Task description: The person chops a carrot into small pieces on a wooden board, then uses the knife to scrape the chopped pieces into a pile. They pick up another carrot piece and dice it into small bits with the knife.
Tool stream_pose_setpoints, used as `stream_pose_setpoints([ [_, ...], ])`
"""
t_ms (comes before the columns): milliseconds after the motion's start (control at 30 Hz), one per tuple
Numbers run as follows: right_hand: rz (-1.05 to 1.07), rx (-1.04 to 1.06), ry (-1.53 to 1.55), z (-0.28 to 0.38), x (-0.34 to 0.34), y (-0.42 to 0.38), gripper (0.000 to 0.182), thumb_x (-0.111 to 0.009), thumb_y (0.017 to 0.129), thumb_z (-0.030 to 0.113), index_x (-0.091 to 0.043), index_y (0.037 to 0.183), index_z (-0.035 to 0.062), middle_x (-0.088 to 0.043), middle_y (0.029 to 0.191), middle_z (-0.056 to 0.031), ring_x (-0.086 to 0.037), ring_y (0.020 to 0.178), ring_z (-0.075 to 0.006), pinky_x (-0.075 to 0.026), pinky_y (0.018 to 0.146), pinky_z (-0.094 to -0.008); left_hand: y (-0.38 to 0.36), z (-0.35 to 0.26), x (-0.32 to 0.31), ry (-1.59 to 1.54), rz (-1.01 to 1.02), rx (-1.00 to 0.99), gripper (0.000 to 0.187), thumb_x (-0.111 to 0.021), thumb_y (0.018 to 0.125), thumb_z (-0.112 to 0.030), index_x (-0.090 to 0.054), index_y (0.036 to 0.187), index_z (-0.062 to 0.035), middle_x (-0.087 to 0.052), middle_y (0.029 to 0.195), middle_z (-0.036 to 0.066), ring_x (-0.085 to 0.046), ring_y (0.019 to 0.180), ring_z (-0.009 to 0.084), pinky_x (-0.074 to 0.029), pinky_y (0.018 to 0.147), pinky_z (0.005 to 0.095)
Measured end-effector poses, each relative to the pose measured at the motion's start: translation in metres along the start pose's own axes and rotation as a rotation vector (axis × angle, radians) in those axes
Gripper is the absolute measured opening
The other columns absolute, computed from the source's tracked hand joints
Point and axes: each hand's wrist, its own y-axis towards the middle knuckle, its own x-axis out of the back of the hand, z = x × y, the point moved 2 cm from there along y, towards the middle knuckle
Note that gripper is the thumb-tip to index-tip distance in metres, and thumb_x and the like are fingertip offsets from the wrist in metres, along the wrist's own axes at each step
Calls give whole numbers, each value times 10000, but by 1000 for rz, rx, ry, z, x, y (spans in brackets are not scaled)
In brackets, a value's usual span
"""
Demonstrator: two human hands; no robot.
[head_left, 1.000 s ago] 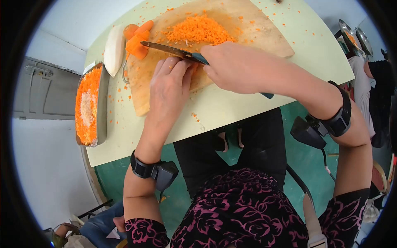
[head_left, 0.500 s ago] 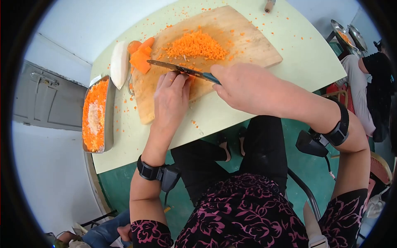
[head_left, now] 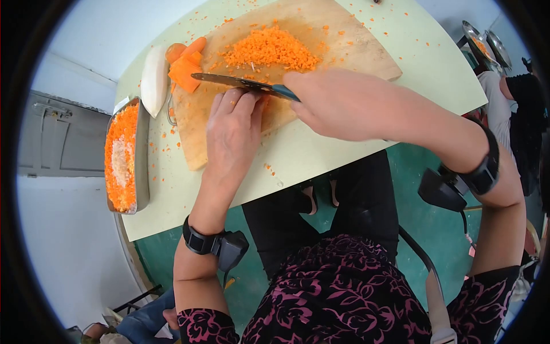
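My right hand (head_left: 326, 103) is closed around the dark blue handle of a kitchen knife (head_left: 235, 82). The blade points left and lies just beyond the fingertips of my left hand (head_left: 234, 129). Those fingers are curled and pressed down at the near side of a wooden cutting board (head_left: 197, 135). A bit of orange carrot shows beside them under the knife; the rest is hidden by fingers and blade. Behind the blade is a heap of finely diced carrot (head_left: 272, 49). Carrot pieces (head_left: 184, 71) lie at the board's left edge, near the knife tip.
A peeled white radish (head_left: 153, 80) lies left of the board. Further left, a metal tray (head_left: 142, 166) of chopped carrot with a pale heap on top stands at the table's edge. Carrot crumbs dot the pale green table (head_left: 166, 198). Another person (head_left: 518, 103) sits at far right near metal pans.
The head view has shifted a little, so the board and tray sit higher and further left. Both hands keep their places at the knife, with the blade still beside my left fingertips.
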Motion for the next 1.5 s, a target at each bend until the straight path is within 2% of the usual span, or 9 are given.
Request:
stream_pose_setpoints([
  [200, 226, -305, 144, 6, 4, 21, 247, -448, 899, 201, -480, 941, -40, -585, 727, -214, -592, 722, -369, -456, 674, -467, -2, 0, -1, 6, -29, 9, 119, -668, 747, -33, -636, 861, -32, -606, 859, 82, -566, 786, 276, -479, 678, 361],
  [400, -183, -13, 103, 3, 4, -7, 250, -469, 896, 214, -497, 876, -34, -576, 684, -215, -573, 640, -390, -456, 625, -468, -6, 2, -1, 9, -50, 20, 135, -666, 737, -23, -629, 866, -30, -600, 854, 89, -567, 784, 279, -481, 674, 366],
  [500, -68, -85, 78, 13, 13, -13, 229, -448, 866, 149, -577, 880, -40, -632, 782, -230, -628, 770, -356, -492, 703, -450, -5, 1, 0, 15, -32, 35, 127, -661, 733, -15, -624, 855, -20, -594, 849, 99, -567, 787, 285, -481, 673, 369],
  [700, -48, -57, 20, 13, 9, -15, 229, -431, 873, 143, -565, 876, -43, -633, 776, -229, -632, 778, -361, -494, 690, -446, -5, 1, -1, 6, -33, 22, 132, -657, 727, 1, -619, 853, -5, -589, 845, 112, -562, 792, 297, -479, 673, 373],
  [900, 7, -103, 142, 7, 7, -13, 207, -443, 860, 124, -550, 896, -51, -629, 804, -243, -629, 791, -373, -492, 705, -451, -5, 3, -2, -18, -39, 9, 140, -655, 724, 7, -622, 859, -6, -591, 843, 113, -562, 791, 294, -476, 679, 369],
  [1000, 22, -80, 139, 7, 11, -12, 201, -450, 859, 117, -548, 893, -55, -627, 817, -248, -625, 803, -379, -489, 721, -452, -6, 3, 0, -27, 11, 70, 110, -615, 775, -3, -636, 883, -13, -607, 894, 112, -574, 831, 296, -471, 725, 358],
  [1100, -49, 22, 62, 2, 2, -2, 204, -460, 904, 184, -474, 940, -17, -571, 721, -224, -575, 728, -391, -439, 669, -477, -6, 4, -2, -17, -22, 29, 136, -662, 727, -4, -631, 859, -20, -602, 842, 97, -563, 783, 283, -476, 683, 360],
  [1300, 66, -119, 130, -3, -7, 24, 202, -460, 886, 179, -505, 903, -18, -576, 710, -207, -573, 710, -374, -441, 657, -470, -4, 2, -1, -10, -36, 17, 103, -677, 729, -30, -641, 826, -33, -611, 846, 87, -565, 777, 274, -476, 677, 354],
  [1500, -57, 12, 22, 1, 13, 4, 210, -472, 887, 191, -509, 910, -15, -587, 702, -205, -585, 700, -368, -452, 651, -466, -7, 5, -2, -14, -82, 28, 125, -680, 721, -23, -640, 839, -25, -601, 833, 96, -566, 778, 283, -481, 676, 366],
])
